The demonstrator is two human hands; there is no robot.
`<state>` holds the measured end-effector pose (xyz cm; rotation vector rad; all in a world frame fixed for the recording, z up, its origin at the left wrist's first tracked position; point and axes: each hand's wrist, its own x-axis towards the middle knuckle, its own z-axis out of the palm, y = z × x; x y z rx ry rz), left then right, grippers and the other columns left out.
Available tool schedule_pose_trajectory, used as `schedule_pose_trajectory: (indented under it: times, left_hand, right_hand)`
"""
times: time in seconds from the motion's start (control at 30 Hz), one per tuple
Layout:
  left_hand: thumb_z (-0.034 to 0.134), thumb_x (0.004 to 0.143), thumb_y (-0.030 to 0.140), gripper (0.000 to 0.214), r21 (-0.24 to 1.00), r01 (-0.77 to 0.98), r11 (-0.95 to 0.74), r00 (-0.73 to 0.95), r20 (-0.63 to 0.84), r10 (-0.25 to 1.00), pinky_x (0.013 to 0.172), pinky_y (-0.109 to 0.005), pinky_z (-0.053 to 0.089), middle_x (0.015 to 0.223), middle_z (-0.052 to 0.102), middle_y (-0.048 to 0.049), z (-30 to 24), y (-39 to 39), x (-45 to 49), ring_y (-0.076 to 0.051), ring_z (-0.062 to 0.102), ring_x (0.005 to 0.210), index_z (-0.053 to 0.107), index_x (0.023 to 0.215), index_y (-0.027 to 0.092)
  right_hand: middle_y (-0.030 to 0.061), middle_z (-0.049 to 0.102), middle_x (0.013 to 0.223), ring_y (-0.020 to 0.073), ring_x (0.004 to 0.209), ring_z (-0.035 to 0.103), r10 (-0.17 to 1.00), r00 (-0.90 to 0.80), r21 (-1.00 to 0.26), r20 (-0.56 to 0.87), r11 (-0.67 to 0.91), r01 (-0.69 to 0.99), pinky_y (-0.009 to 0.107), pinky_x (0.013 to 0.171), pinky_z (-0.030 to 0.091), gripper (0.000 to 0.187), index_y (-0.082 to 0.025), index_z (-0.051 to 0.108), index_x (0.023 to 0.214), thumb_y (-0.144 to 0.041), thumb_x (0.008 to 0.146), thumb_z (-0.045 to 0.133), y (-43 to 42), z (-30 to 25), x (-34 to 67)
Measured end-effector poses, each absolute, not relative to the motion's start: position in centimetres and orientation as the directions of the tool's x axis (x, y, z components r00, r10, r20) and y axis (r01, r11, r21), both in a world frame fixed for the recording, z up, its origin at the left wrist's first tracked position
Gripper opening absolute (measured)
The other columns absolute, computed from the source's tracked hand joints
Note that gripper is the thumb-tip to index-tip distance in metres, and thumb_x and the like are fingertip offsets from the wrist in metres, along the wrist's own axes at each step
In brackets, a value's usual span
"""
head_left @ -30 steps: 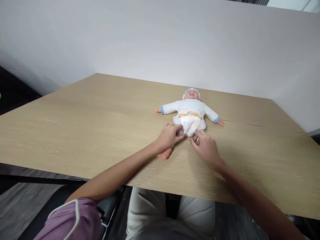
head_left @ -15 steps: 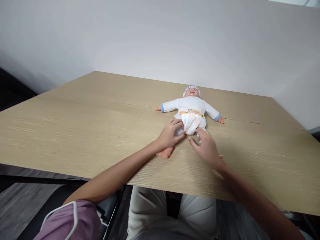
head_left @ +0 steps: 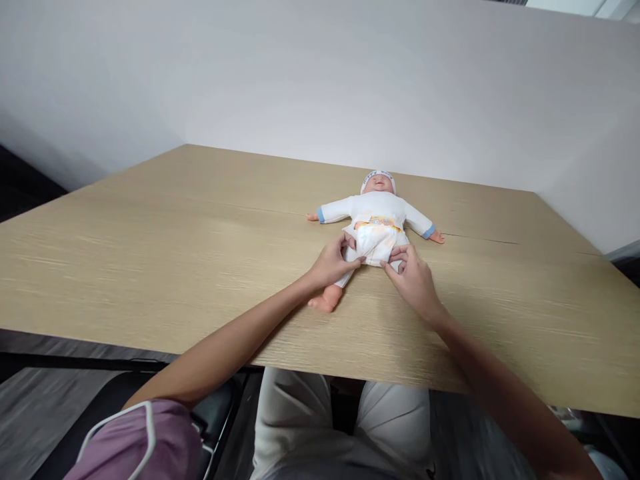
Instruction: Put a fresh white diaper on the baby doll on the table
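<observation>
Pinching diaper (head_left: 375,241) on doll (head_left: 380,208): left hand (head_left: 333,263) at its 8 o'clock, right hand (head_left: 413,280) at 4. Crept from crotch toward hips within the last second, baring one leg. Lying face-up on table (head_left: 175,253), head toward 12.

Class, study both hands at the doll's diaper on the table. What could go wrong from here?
1. The left hand and right hand pinch the diaper at its lower edges; an uneven pull could leave it crooked or loose.
2. The baby doll lies unrestrained on the table, so tugging may slide or twist it.
</observation>
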<state>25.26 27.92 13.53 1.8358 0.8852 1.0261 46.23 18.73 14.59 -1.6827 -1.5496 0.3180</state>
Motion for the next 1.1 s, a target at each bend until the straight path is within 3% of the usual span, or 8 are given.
schedule_pose_trajectory:
  times: [0.2, 0.4, 0.57, 0.77, 0.87, 1.1]
  left_hand:
    - [0.089, 0.073, 0.038, 0.045, 0.94, 0.176, -0.293, 0.351, 0.218, 0.911, 0.09, -0.036, 0.053, 0.102, 0.073, -0.004, 13.4, 27.4, 25.0, -0.022, 0.071, 0.096, 0.065, 0.106, 0.02]
    - [0.08, 0.084, 0.044, 0.03, 0.844, 0.338, -0.416, 0.45, 0.243, 0.859, 0.093, -0.041, 0.053, 0.105, 0.079, -0.0052, 13.9, 27.4, 24.6, -0.026, 0.071, 0.096, 0.075, 0.103, 0.021]
    - [0.074, 0.089, 0.047, 0.029, 0.875, 0.264, -0.405, 0.496, 0.237, 0.836, 0.102, -0.043, 0.052, 0.11, 0.079, -0.005, 14.1, 27.4, 24.9, -0.029, 0.07, 0.107, 0.076, 0.103, 0.021]
    - [0.072, 0.092, 0.052, 0.035, 0.927, 0.203, -0.316, 0.473, 0.189, 0.861, 0.094, -0.039, 0.052, 0.106, 0.077, -0.0044, 14.4, 27.0, 24.8, -0.026, 0.068, 0.1, 0.074, 0.106, 0.021]
    - [0.074, 0.091, 0.055, 0.037, 0.909, 0.235, -0.345, 0.442, 0.216, 0.87, 0.091, -0.037, 0.052, 0.107, 0.076, -0.0041, 14.4, 27.1, 24.6, -0.024, 0.066, 0.097, 0.073, 0.107, 0.021]
    - [0.07, 0.091, 0.067, 0.049, 0.952, 0.149, -0.269, 0.536, 0.15, 0.831, 0.08, -0.035, 0.054, 0.099, 0.073, -0.006, 14.0, 28.7, 23.7, -0.023, 0.062, 0.09, 0.072, 0.102, 0.02]
  right_hand:
    - [0.0041, 0.083, 0.096, 0.02, 0.066, 0.068, 0.939, 0.145, -0.7, 0.311, 0.123, 0.704, 0.034, 0.07, 0.049, 0.012, -0.024, 0.068, 0.101, -0.031, 0.092, 0.068, 18.4, 14.7, 46.8]
    - [0.0056, 0.076, 0.089, 0.0238, 0.073, 0.064, 0.923, 0.04, -0.579, 0.382, 0.206, 0.789, 0.036, 0.075, 0.048, 0.019, -0.021, 0.073, 0.108, -0.034, 0.097, 0.064, 18.2, 14.0, 46.6]
    - [0.0083, 0.072, 0.095, 0.0264, 0.085, 0.064, 0.898, 0.012, -0.533, 0.44, 0.25, 0.808, 0.039, 0.082, 0.049, 0.022, -0.021, 0.071, 0.114, -0.032, 0.103, 0.055, 17.8, 13.6, 45.9]
    - [0.0097, 0.071, 0.097, 0.0298, 0.092, 0.065, 0.9, 0.008, -0.522, 0.436, 0.246, 0.817, 0.042, 0.084, 0.05, 0.023, -0.021, 0.067, 0.117, -0.035, 0.101, 0.056, 17.4, 13.4, 45.6]
    - [0.0065, 0.069, 0.087, 0.0273, 0.082, 0.065, 0.916, 0.055, -0.573, 0.398, 0.201, 0.795, 0.039, 0.077, 0.05, 0.022, -0.022, 0.065, 0.114, -0.037, 0.099, 0.058, 17.6, 13.4, 45.8]
    - [0.0068, 0.079, 0.1, 0.0199, 0.065, 0.063, 0.921, 0.225, -0.797, 0.316, 0.13, 0.59, 0.036, 0.069, 0.052, 0.031, -0.024, 0.057, 0.111, -0.045, 0.091, 0.068, 18.2, 14.2, 46.3]
